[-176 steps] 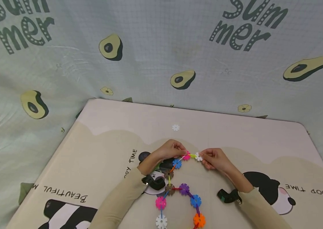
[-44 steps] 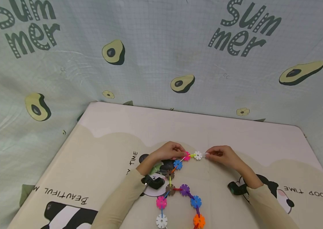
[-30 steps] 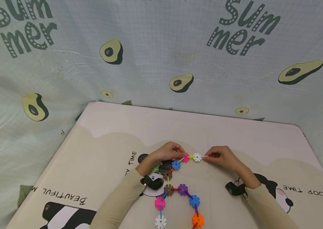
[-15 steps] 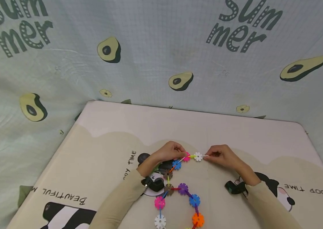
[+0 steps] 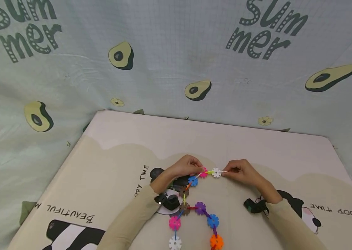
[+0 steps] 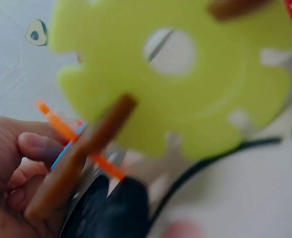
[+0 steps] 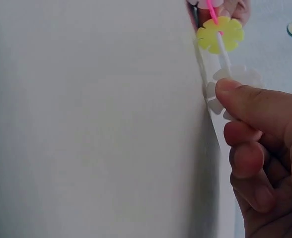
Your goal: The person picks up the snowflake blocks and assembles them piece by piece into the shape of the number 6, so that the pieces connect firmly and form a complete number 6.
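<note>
A chain of notched plastic snowflake discs runs up the table's middle in the head view. My left hand [image 5: 185, 166] pinches a pink snowflake disc [image 5: 204, 173] near its far end. Beyond it are an edge-on yellow disc [image 5: 210, 172] and a white disc [image 5: 216, 172]. My right hand [image 5: 241, 171] pinches another white snowflake disc [image 7: 219, 90], edge-on in the head view and touching the chain's end. The right wrist view shows its face, partly hidden by the thumb, beside the yellow disc [image 7: 220, 34]. A yellow-green disc [image 6: 210, 89] fills much of the left wrist view.
Nearer me the chain splits at a brown disc [image 5: 184, 208]. One branch has pink [image 5: 174, 223] and white discs [image 5: 175, 242]; the other has purple [image 5: 200, 208], blue [image 5: 213, 221] and orange discs [image 5: 216, 241]. A printed cloth [image 5: 126, 128] covers the table; a curtain [image 5: 163, 52] hangs behind.
The loose white disc seen 5.9 seconds ago at the back has left that spot. My right hand now holds a white disc against the chain's end. Over the last second both hands stay nearly still.
</note>
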